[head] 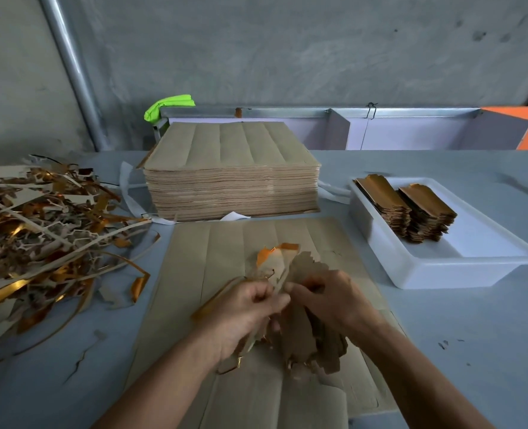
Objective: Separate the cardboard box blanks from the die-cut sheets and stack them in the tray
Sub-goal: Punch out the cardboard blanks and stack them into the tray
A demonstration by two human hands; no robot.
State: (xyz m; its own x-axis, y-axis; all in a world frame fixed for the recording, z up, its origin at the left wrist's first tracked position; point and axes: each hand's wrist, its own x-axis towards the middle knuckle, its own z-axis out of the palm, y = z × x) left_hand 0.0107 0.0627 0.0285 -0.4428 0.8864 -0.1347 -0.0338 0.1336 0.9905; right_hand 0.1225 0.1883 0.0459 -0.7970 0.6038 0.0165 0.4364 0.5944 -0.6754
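A flat brown die-cut sheet (225, 239) lies on the table in front of me. Above it, my left hand (244, 311) pinches thin waste trim with a gold foil side (275, 252). My right hand (327, 301) grips a bundle of brown box blanks (312, 339), which hangs down below both hands. A tall stack of die-cut sheets (231, 168) stands behind. At the right, a white tray (442, 267) holds two stacks of gold-faced blanks (411, 209).
A tangled heap of cardboard and gold foil scrap strips (39, 230) covers the table's left side. White strapping (126, 193) lies beside the tall stack. Behind the table run a metal rail (287, 112), a green cloth (166, 106) and a slanted pipe (70, 66).
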